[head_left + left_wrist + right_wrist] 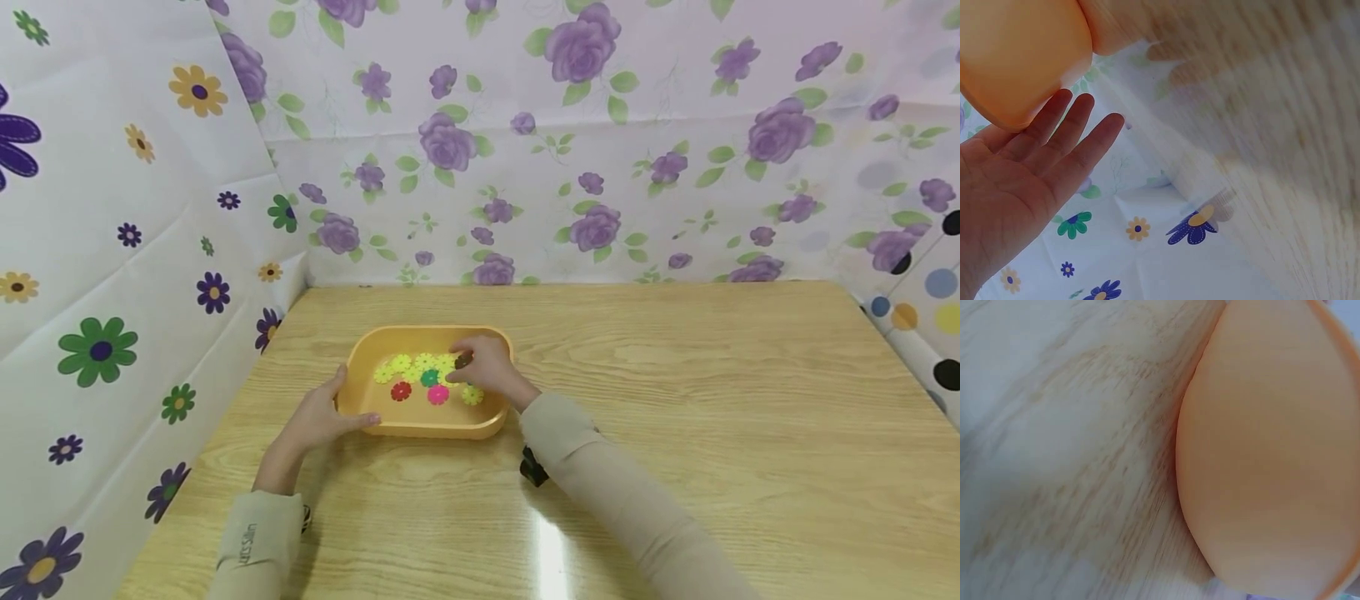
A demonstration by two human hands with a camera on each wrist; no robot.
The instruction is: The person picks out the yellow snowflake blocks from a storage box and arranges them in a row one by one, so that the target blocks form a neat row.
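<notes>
In the head view, my left hand is at the near-left corner of a yellow-orange plastic tray, thumb lying on the front rim and fingers along the left side. The left wrist view shows its fingers straight and spread against the outside of the tray. My right hand reaches in over the tray's right side, its curled thumb and fingers around a dark brown disc. Below it lie flower-shaped plastic discs: several yellow, one red, one pink, and green.
The tray stands on a wood-grain table. A small black object shows beside the right sleeve. Floral sheets hang along the back and left. In the right wrist view, the tray's outer wall fills the right side.
</notes>
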